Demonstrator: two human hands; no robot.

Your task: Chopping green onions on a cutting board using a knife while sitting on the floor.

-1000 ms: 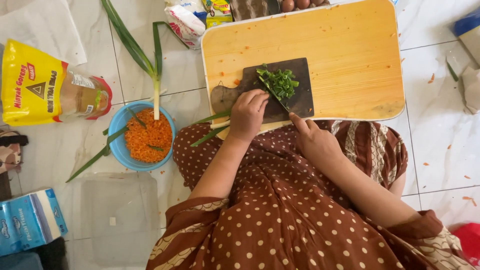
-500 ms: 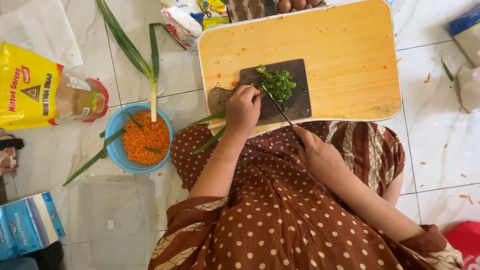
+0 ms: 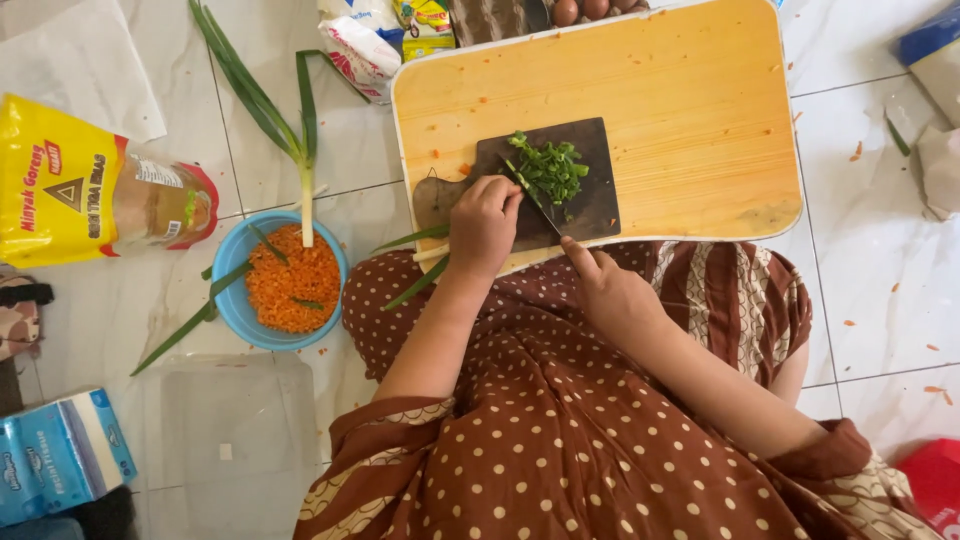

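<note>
A small dark cutting board (image 3: 590, 200) lies on a low light-wood table (image 3: 680, 90). Chopped green onion (image 3: 552, 170) is piled on it. My left hand (image 3: 482, 225) presses green onion stalks (image 3: 415, 262) down at the dark board's left end, the leaves trailing off the table's near edge. My right hand (image 3: 605, 285) grips a knife (image 3: 530, 195) whose blade slants up to the cut end beside my left fingers.
A blue bowl of grated carrot (image 3: 290, 280) sits on the tiled floor at left, with a whole green onion (image 3: 290, 120) resting over it. A yellow oil pouch (image 3: 90, 190), a clear lid (image 3: 235, 440), blue tissue packs (image 3: 60, 455) and snack packets (image 3: 390, 30) lie around.
My head view has shifted slightly. The knife blade has worked against the stalks, and both hands stay at the dark board.
</note>
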